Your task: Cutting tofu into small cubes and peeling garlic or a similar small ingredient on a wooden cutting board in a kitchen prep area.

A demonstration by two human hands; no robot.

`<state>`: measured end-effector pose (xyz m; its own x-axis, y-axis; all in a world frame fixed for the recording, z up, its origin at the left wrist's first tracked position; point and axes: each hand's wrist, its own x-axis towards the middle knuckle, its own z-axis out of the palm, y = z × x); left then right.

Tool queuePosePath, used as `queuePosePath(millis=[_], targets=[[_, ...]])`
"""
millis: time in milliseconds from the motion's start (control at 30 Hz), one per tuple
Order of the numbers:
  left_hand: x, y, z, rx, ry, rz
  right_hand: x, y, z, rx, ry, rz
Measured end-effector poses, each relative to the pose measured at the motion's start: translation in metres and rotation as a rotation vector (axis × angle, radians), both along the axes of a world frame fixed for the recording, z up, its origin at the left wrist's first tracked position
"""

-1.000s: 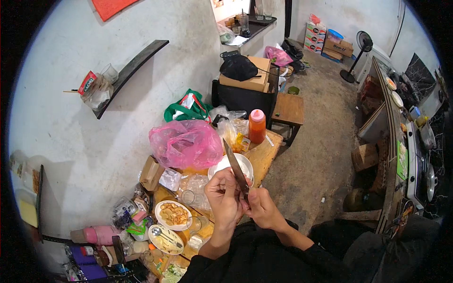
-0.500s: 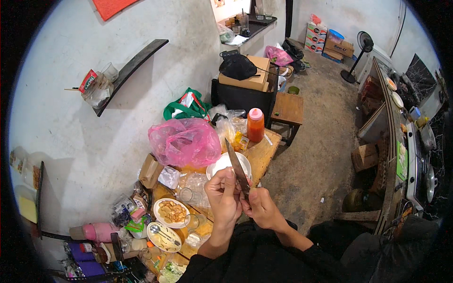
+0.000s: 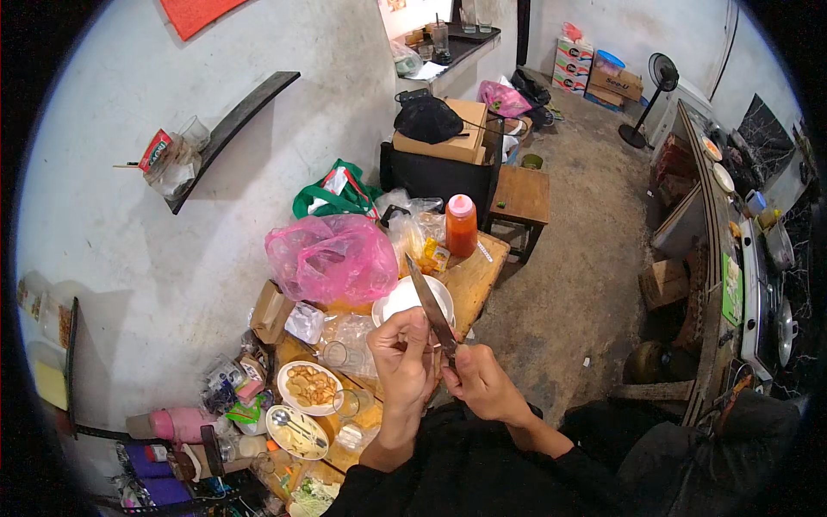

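My right hand (image 3: 482, 388) grips the handle of a long kitchen knife (image 3: 428, 302), whose blade points up and away over a white plate (image 3: 412, 300). My left hand (image 3: 402, 358) is raised beside the blade, fingers curled close to its lower part; whether it pinches something small I cannot tell. Both hands hover above a cluttered wooden table (image 3: 474, 280).
On the table stand an orange sauce bottle (image 3: 461, 226), a pink plastic bag (image 3: 332, 257), a green bag (image 3: 336, 194), two plates of food (image 3: 308, 385), glasses and packets. A wooden stool (image 3: 521, 198) and boxes lie beyond. A standing fan (image 3: 659, 82) and a counter are at the right.
The hands and knife have stayed almost in the same place; the blade has only shifted slightly.
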<state>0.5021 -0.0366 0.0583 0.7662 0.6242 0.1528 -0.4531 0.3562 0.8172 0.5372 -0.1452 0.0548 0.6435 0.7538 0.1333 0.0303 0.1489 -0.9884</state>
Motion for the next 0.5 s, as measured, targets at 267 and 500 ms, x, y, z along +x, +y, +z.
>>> queuePosePath(millis=[267, 500], targets=[[-0.004, 0.023, -0.007, 0.322, 0.056, -0.012, 0.001, -0.006, 0.004, -0.04, -0.004, 0.038], [-0.004, 0.025, -0.003, 0.44, 0.066, 0.076, 0.001, -0.008, 0.01, -0.087, 0.059, 0.079]])
